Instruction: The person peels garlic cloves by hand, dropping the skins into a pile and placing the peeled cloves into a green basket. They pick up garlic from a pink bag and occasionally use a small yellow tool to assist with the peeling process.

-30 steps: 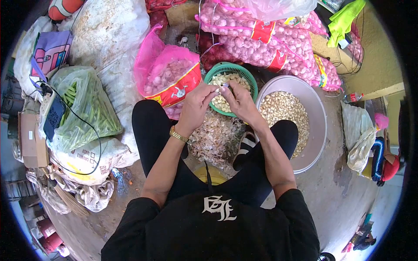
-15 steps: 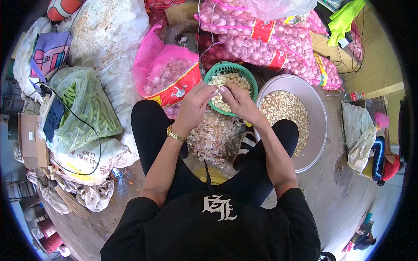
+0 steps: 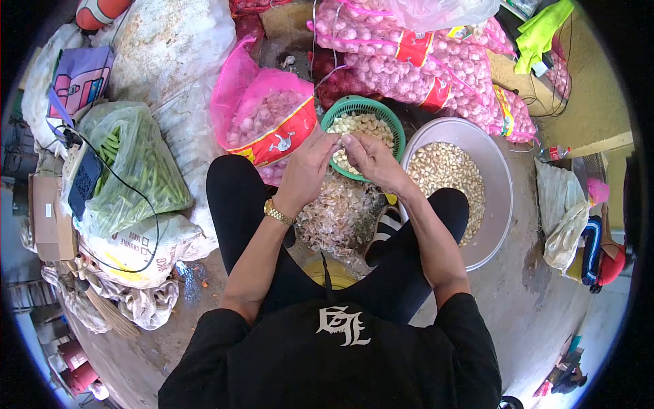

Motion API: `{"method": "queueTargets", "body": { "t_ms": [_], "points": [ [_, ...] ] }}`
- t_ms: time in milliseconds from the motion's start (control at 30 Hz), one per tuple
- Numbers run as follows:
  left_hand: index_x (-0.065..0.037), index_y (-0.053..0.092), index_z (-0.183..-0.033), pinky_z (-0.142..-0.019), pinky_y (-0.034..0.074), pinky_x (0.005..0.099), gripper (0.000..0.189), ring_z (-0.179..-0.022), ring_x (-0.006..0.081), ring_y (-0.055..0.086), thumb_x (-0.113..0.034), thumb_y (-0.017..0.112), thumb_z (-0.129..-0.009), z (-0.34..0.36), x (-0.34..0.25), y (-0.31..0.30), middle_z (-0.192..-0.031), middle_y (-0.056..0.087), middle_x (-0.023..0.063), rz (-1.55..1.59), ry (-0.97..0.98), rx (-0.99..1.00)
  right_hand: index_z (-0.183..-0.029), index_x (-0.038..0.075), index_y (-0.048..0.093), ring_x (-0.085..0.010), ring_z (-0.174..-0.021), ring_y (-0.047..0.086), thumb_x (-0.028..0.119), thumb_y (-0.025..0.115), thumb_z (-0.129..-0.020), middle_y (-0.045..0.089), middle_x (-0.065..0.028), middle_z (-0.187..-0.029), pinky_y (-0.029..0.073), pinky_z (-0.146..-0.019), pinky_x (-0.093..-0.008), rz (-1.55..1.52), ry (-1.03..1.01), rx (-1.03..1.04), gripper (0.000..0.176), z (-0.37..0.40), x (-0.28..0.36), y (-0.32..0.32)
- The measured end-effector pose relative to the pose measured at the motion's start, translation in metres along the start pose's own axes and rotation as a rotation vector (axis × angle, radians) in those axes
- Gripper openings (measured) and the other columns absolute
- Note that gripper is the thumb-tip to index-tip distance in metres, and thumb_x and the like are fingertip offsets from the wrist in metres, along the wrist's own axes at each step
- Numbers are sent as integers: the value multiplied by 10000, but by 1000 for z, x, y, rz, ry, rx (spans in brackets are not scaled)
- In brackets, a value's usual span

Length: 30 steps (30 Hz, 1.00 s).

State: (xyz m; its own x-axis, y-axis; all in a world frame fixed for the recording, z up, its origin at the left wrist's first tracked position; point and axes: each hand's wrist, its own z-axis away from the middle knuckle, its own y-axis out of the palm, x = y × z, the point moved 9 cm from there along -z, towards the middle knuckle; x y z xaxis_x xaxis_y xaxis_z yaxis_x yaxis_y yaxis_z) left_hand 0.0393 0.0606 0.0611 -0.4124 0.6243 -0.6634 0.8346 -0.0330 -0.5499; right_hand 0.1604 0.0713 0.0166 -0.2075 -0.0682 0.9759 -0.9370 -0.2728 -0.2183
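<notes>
My left hand (image 3: pixel 308 165) and my right hand (image 3: pixel 376 162) meet at the fingertips, both closed in a pinch. Between them is a small pale garlic clove, mostly hidden by the fingers. Just beyond is a green plastic basket (image 3: pixel 352 103) holding peeled garlic cloves (image 3: pixel 364 125). Below the hands, between my feet, lies a heap of papery garlic skins (image 3: pixel 332 218). To the right stands a large pale basin (image 3: pixel 496 204) with many unpeeled cloves (image 3: pixel 446 174). An open pink mesh bag of garlic (image 3: pixel 266 116) leans to the left of the basket.
Full pink mesh sacks of garlic (image 3: pixel 402 65) are stacked at the back. On the left, a plastic bag of green pods (image 3: pixel 139 170) rests near a large white sack (image 3: pixel 167 54). A black cable (image 3: pixel 153 211) loops over a printed sack. A broom (image 3: pixel 112 313) lies at lower left.
My fingertips have shifted slightly and remain pinched together above the skins. The basket, basin and bags stay where they were.
</notes>
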Motion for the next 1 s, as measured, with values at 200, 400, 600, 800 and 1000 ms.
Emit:
{"method": "queueTargets", "body": {
  "t_ms": [200,400,600,800,1000],
  "points": [
    [6,604,-1047,-632,464,354,147,-721,266,597,-94,593,-941,8,13,13,-840,602,122,181,-162,17,-837,-17,544,-246,-573,484,229,548,-992,492,-163,-636,415,-568,-390,454,-333,-152,290,4,34,-12],
    [-34,580,-1213,-489,368,163,235,-588,20,490,-113,540,-996,13,28,33,-798,575,-10,946,-520,36,-881,-31,559,-345,-595,571,245,544,-990,549,-230,-678,437,-574,-418,310,-251,-111,297,0,34,-18],
    [-38,540,-1265,-428,327,163,293,-548,31,480,-148,558,-994,11,27,39,-813,584,12,1037,-502,107,-864,-29,547,-308,-576,540,262,519,-1006,532,-206,-661,432,-567,-403,276,-288,-124,325,1,33,-17],
    [-60,491,-1212,-469,358,168,231,-569,40,505,-141,543,-1002,11,22,43,-811,574,12,1063,-518,116,-834,-27,524,-297,-563,518,266,523,-1003,508,-195,-635,429,-566,-398,280,-310,-174,339,4,33,-17],
    [-113,442,-1197,-388,297,186,203,-488,46,449,-210,500,-1028,10,29,44,-758,556,22,1139,-494,57,-845,-25,530,-340,-599,577,228,542,-984,562,-204,-663,449,-580,-405,243,-340,-118,288,7,38,-10]
  ]
}}
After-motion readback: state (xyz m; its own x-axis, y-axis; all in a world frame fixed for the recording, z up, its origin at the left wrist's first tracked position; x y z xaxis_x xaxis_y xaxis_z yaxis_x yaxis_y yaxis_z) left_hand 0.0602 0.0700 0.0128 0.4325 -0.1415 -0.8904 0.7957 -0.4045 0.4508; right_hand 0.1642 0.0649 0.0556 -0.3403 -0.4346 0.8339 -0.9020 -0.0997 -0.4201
